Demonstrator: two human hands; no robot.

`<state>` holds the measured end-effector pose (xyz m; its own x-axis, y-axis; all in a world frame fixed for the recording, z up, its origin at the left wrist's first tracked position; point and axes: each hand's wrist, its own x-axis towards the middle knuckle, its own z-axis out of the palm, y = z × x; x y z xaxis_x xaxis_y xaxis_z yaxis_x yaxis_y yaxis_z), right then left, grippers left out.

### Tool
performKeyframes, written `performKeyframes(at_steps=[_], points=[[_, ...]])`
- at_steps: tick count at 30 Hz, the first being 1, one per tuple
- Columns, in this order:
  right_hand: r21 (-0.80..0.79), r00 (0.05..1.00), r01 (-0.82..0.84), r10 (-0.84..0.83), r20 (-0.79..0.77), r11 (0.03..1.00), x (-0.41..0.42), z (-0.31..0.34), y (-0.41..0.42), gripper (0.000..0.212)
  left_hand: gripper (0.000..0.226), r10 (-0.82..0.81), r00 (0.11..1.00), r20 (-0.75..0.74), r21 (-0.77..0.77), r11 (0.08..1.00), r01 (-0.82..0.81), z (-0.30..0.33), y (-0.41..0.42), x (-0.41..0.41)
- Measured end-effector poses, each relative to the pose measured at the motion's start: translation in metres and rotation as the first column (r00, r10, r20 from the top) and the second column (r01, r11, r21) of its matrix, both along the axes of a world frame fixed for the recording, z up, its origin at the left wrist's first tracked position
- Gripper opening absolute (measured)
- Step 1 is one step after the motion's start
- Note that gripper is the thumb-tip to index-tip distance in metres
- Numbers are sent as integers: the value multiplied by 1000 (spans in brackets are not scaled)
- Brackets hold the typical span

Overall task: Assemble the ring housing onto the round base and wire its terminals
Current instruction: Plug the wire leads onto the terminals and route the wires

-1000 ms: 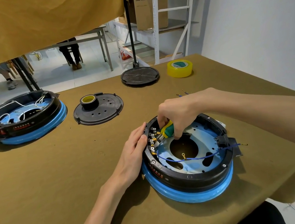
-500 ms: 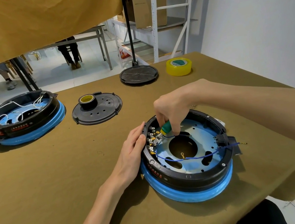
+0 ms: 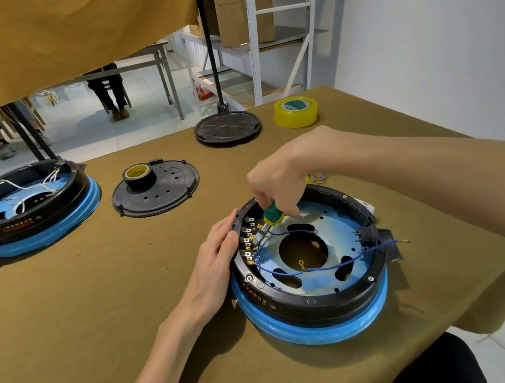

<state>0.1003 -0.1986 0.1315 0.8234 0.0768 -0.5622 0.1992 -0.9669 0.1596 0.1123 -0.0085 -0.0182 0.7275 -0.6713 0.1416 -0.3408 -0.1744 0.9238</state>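
A black ring housing [image 3: 319, 302] sits on a round blue base [image 3: 319, 329] near the table's front right. A row of brass terminals [image 3: 249, 245] lines the ring's inner left wall. A blue wire [image 3: 327, 266] crosses the inside and pokes out past a black connector [image 3: 367, 236] on the right. My right hand [image 3: 284, 174] grips a green and yellow screwdriver [image 3: 270, 215], its tip down at the terminals. My left hand [image 3: 214, 266] rests flat against the ring's outer left side, fingertips on the rim.
A second wired ring assembly [image 3: 24, 209] stands at the far left. A black perforated lid [image 3: 162, 193] carrying a black tape roll [image 3: 136, 175] lies behind, beside another black disc [image 3: 227, 129] and a yellow tape roll [image 3: 295, 111]. The table edge runs close on the right.
My right hand has risen and tilted the screwdriver more upright over the terminals. My left hand has stayed on the ring's side.
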Motion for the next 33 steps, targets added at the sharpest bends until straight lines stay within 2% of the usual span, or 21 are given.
performKeyframes(at_steps=[12, 19, 26, 33], points=[[31, 999, 22, -22, 29, 999, -5, 0, -2, 41, 51, -4, 1000, -4, 1, 1000, 4, -1, -1, 1], [64, 998, 58, -59, 0, 996, -5, -1, -6, 18, 51, -19, 1000, -8, -15, 1000, 18, 1, 0, 0], [126, 974, 206, -192, -119, 970, -4, -17, -11, 23, 57, -36, 999, -32, -55, 998, 34, 3, -1, -2], [211, 961, 269, -249, -119, 940, -8, -30, -19, 23, 61, -23, 999, -46, -71, 997, 20, 7, 0, -5]])
